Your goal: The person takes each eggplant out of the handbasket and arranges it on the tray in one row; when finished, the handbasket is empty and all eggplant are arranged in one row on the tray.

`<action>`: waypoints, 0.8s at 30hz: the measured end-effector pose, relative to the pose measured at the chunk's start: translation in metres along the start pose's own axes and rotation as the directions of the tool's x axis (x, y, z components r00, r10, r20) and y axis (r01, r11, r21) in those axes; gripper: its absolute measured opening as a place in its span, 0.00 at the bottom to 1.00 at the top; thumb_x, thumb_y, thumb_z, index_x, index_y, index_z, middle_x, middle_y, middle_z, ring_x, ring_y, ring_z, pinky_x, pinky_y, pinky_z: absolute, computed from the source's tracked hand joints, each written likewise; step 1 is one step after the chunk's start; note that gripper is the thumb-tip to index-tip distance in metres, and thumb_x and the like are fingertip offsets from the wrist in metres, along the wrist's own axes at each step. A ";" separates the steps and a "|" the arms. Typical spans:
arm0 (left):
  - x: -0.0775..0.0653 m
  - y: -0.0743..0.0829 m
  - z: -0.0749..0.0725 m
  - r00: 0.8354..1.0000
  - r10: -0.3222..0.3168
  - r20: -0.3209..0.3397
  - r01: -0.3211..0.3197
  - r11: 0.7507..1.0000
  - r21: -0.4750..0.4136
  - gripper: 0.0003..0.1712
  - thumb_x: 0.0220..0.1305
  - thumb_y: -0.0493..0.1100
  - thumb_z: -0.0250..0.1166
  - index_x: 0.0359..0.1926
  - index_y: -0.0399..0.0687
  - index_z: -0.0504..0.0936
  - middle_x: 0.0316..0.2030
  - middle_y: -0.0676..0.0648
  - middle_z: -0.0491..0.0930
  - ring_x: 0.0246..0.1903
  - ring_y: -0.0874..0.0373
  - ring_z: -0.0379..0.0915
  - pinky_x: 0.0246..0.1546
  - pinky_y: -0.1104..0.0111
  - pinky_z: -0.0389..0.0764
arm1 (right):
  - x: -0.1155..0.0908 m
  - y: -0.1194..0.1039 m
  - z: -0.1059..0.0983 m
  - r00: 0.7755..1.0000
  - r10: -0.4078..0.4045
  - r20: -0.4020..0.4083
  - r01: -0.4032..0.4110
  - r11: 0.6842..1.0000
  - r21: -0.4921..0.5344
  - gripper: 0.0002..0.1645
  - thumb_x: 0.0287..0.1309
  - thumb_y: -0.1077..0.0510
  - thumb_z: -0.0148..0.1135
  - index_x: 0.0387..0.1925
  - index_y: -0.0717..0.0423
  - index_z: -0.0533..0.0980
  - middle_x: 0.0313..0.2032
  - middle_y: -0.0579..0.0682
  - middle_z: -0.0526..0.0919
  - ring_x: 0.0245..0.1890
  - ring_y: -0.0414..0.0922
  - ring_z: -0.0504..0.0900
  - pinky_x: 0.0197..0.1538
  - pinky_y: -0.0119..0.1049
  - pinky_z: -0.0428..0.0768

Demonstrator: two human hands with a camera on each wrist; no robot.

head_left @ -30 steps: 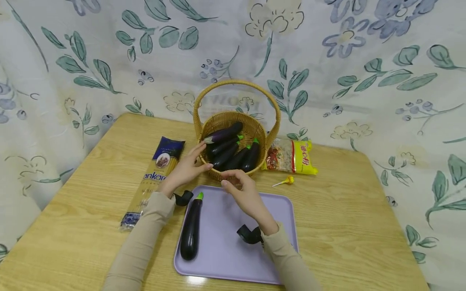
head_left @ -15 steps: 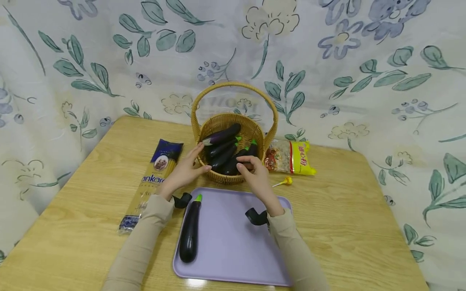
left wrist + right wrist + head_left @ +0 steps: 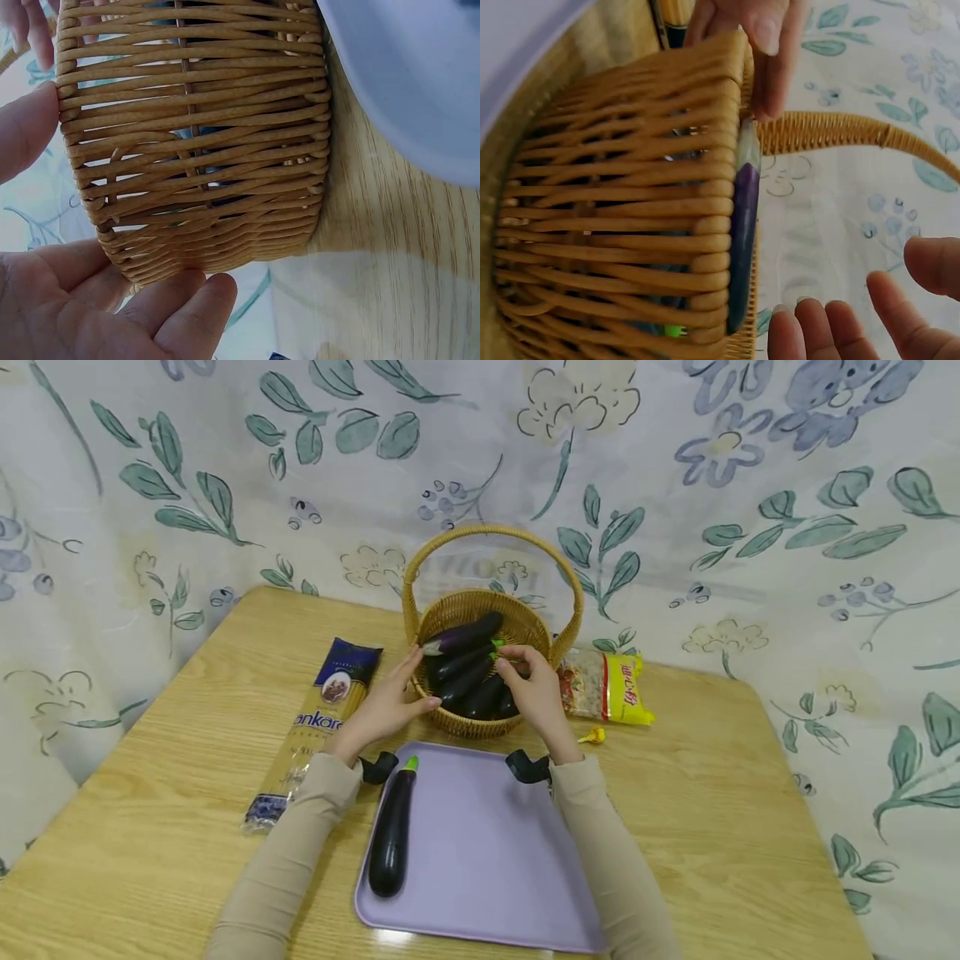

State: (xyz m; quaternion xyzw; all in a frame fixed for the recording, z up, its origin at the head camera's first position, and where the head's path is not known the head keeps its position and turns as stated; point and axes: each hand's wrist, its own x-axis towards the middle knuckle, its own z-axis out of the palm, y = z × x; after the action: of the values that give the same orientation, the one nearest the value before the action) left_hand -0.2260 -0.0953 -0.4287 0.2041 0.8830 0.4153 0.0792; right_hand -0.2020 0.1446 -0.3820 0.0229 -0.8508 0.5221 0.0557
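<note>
In the head view a wicker basket (image 3: 468, 727) with a tall arched handle holds several dark eggplants. One purple eggplant (image 3: 465, 635) with a pale cap lies uppermost, crossing the back left. My left hand (image 3: 386, 706) rests on the basket's left rim; in the left wrist view its thumb (image 3: 26, 135) touches the rim and its fingers lie against the woven side. Over the basket's right part reaches my right hand (image 3: 536, 693), fingertips close to a green stem. The right wrist view shows those fingers (image 3: 821, 326) spread apart with nothing between them.
A lilac tray (image 3: 487, 852) sits in front of the basket, bearing one eggplant (image 3: 392, 839) along its left side. Left lies a packet of spaghetti (image 3: 318, 727). Right of the basket are a yellow-ended food bag (image 3: 607, 685) and a yellow lollipop (image 3: 593, 737).
My right hand has moved from above the tray's back edge, forward and right, to over the eggplants in the basket. My left hand stays at the rim.
</note>
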 end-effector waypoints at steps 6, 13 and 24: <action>0.000 -0.002 0.003 1.000 -0.003 0.001 0.003 1.000 0.013 0.52 0.66 0.54 0.62 0.77 0.46 0.39 0.78 0.43 0.37 0.75 0.38 0.38 0.72 0.42 0.48 | 0.014 0.005 0.005 1.000 0.020 0.016 -0.021 0.999 0.039 0.24 0.68 0.52 0.56 0.62 0.54 0.68 0.59 0.57 0.73 0.56 0.51 0.77 0.57 0.47 0.78; -0.005 -0.002 0.003 1.000 -0.012 -0.002 0.012 1.000 0.007 0.52 0.66 0.54 0.62 0.77 0.46 0.39 0.78 0.43 0.36 0.75 0.38 0.38 0.72 0.41 0.48 | 0.028 0.003 0.009 1.000 0.024 0.020 -0.025 1.000 0.017 0.26 0.67 0.51 0.56 0.64 0.53 0.67 0.60 0.57 0.73 0.58 0.52 0.75 0.59 0.47 0.76; 0.000 -0.001 0.001 1.000 -0.001 -0.010 0.001 1.000 0.021 0.53 0.66 0.55 0.62 0.77 0.46 0.39 0.78 0.45 0.36 0.75 0.39 0.37 0.72 0.42 0.48 | 0.052 -0.004 0.017 0.998 0.027 0.059 -0.026 1.000 -0.011 0.30 0.68 0.52 0.55 0.67 0.55 0.63 0.64 0.59 0.69 0.64 0.55 0.69 0.66 0.49 0.70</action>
State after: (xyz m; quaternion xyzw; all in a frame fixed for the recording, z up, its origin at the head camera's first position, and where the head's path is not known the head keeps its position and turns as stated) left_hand -0.2258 -0.0952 -0.4306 0.2023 0.8878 0.4069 0.0731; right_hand -0.2548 0.1290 -0.3800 0.0269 -0.8550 0.5174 0.0237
